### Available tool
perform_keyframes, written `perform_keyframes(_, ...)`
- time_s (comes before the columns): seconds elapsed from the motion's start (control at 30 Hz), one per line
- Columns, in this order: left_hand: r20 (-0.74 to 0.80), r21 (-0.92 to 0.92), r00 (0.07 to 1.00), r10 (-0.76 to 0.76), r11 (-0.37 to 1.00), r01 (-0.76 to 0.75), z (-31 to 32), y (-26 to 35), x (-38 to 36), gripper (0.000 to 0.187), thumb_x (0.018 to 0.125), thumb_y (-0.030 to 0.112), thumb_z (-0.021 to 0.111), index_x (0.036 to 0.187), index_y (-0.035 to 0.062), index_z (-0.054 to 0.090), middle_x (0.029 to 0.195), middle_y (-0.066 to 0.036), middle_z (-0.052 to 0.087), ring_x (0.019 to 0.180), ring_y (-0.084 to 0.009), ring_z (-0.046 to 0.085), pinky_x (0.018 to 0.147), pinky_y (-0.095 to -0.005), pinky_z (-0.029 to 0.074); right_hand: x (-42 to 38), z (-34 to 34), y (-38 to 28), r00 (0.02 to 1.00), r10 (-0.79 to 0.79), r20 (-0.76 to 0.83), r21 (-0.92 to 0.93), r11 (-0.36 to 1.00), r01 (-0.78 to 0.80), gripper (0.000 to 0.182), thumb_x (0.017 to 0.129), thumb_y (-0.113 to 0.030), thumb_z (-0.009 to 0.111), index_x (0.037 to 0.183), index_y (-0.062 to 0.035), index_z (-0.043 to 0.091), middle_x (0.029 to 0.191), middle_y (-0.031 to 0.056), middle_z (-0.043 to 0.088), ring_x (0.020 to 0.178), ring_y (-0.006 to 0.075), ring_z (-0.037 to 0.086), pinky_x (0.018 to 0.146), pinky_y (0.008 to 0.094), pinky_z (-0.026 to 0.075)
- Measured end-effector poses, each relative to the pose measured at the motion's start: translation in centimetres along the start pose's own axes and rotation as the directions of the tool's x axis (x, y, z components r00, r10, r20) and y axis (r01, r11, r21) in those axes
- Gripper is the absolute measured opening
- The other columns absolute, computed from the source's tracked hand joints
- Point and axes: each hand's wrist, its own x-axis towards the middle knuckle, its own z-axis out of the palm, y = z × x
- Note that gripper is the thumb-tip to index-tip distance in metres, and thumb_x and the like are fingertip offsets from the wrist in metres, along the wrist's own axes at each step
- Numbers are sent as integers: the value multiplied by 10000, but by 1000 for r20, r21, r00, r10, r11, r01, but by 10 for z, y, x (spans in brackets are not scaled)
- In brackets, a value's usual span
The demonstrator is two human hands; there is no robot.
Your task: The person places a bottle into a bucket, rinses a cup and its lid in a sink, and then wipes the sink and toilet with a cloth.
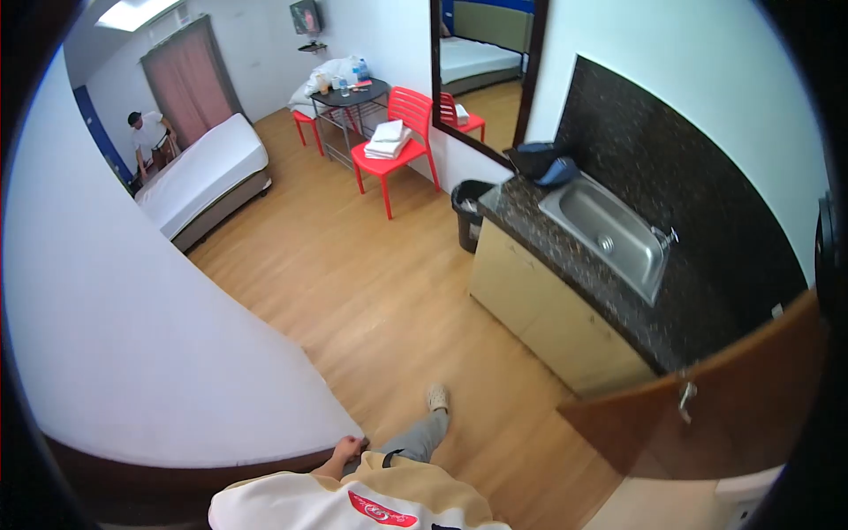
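Note:
My left hand (pixel 349 448) is at the lower middle, beside the bottom corner of the white wall (pixel 230 371). Its fingers are curled closed, and a small dark bit shows at the fingertips; what it is I cannot make out. My right hand is out of view. Below the hand are my white and beige top (pixel 424 486) with a red patch, and one grey trouser leg (pixel 424 437) stretched forward, ending in a beige shoe (pixel 437 398).
A counter with a steel sink (pixel 609 234) and an open brown door (pixel 733 397) are on the right. Ahead stand a black bin (pixel 468 231), red chair (pixel 397 150) with folded white cloths, and dark table (pixel 349 94). A person (pixel 150 137) bends by the bed (pixel 212 172).

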Motion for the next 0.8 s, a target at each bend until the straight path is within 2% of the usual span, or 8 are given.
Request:
perform_keyframes(0.27,-30,-416,997,-76,908,56,-72,221,192,165,897,210,628,923,47,641,691,-69,617,590,-149,598,496,-293,482,90,115,-333,999,-32,16,-84,996,33,373,924,-216,564,1264,-78,501,1048,178,637,824,295,643,684,438,547)
perform_keyframes(0.4,-144,-454,990,10,888,-75,-128,379,322,198,939,243,627,982,50,616,800,-44,632,689,-137,615,545,-275,497,131,213,-513,997,-66,36,-60,996,68,365,935,-172,566,1270,-48,488,998,146,627,802,249,637,647,399,555)
perform_keyframes(0.5,-202,-433,975,89,885,-171,-172,483,392,217,945,250,629,1019,47,617,850,-45,646,690,-136,618,544,-272,494,171,281,-645,981,-99,167,-282,949,144,214,958,-225,538,1097,-65,571,861,136,655,700,255,638,540,391,525)
perform_keyframes(0.63,-242,-478,969,43,864,-158,-247,577,495,200,945,241,627,1019,56,615,806,-49,634,649,-145,607,512,-294,489,187,442,-846,948,-289,135,-577,755,313,254,977,-259,534,1042,-30,624,745,104,636,606,195,599,483,355,473)
perform_keyframes(0.7,-180,-565,983,-39,822,-70,-278,598,553,167,939,217,626,1003,63,615,782,-49,622,617,-150,596,493,-306,485,277,526,-922,922,-359,145,-524,762,379,303,967,-311,551,1027,-23,623,781,81,646,662,175,601,541,349,481)
perform_keyframes(0.73,-157,-589,978,-139,808,20,-295,617,562,153,933,201,628,991,60,613,766,-49,615,605,-152,590,483,-306,485,300,580,-946,781,-596,188,-612,551,568,272,974,-318,538,985,-60,625,751,48,619,651,158,578,544,336,469)
perform_keyframes(0.77,-138,-609,961,-239,786,108,-312,639,573,139,927,185,629,979,57,611,750,-49,608,592,-154,584,473,-307,484,322,614,-990,943,-234,235,-431,845,317,223,984,-299,519,950,-103,620,725,32,589,638,152,549,555,323,462)
perform_keyframes(0.8,-122,-624,934,-337,757,192,-330,663,579,125,921,169,630,966,54,609,734,-49,601,580,-155,578,463,-308,484,370,649,-1032,915,-191,356,-471,809,352,195,987,-284,519,924,-124,611,704,20,570,603,148,521,533,325,442)
